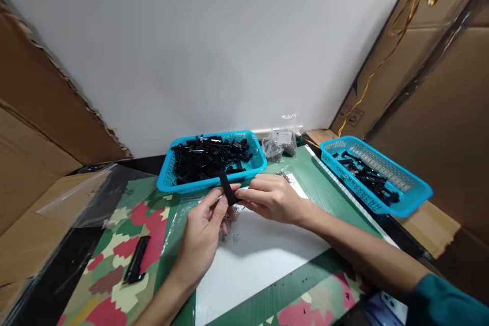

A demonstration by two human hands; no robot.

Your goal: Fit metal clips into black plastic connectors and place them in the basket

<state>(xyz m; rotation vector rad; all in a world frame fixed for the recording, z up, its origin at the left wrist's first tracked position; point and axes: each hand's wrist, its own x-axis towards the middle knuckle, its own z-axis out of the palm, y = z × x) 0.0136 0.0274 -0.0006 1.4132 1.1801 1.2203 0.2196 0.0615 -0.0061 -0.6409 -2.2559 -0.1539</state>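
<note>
A slim black plastic part (227,188) is held up between my two hands, over the top edge of a white sheet (263,254). My left hand (206,224) grips its lower end between thumb and fingers. From the other side, the fingers of my right hand (273,196) pinch at the same end; whether they also hold something small is hidden. Small metal pieces (226,229) lie on the sheet beneath my left fingers, too tiny to make out. Just beyond the part stands a blue basket (173,187) heaped with black plastic parts (206,158).
A second blue basket (410,209) with fewer black parts stands at the right. Clear bags of small pieces (280,145) lean by the back wall. Another black part (136,260) lies on the patterned mat at left. Cardboard walls (439,112) enclose the sides, with yellow-brown wires (370,79) hanging at right.
</note>
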